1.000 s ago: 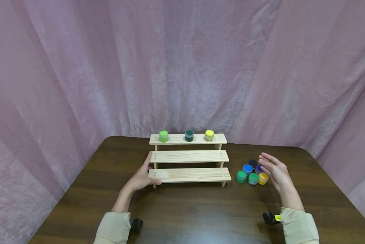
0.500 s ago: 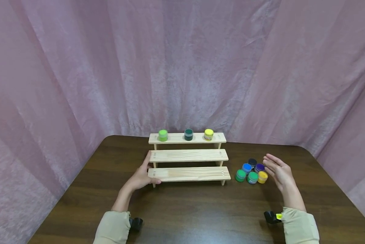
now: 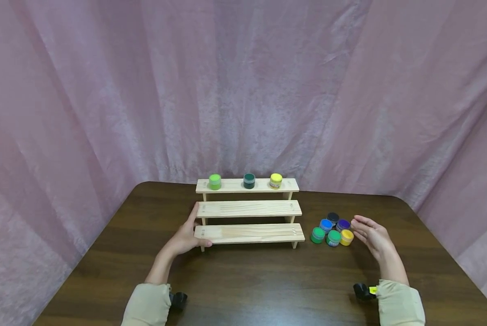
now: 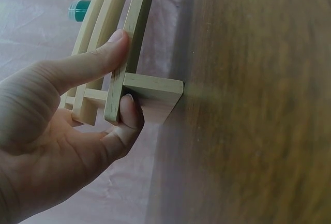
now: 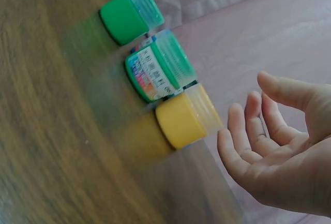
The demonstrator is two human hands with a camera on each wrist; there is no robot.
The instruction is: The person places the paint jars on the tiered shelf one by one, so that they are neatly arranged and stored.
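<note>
On the dark brown wooden worktop [image 3: 243, 280], a pale three-tier wooden rack [image 3: 249, 208] has its long axis left to right, its bottom shelf's [image 3: 249, 233] left end pinched by the left hand [image 3: 183, 238]. Beyond the rack's right end, the right hand [image 3: 374, 240], fingers loosely bent and holding nothing, is the nearer to six squat plastic jars [image 3: 333, 233], clustered upright just left of its fingers, the purple-lidded jar [image 3: 343, 225] and the orange-yellow jar [image 3: 346, 237] closest.
</note>
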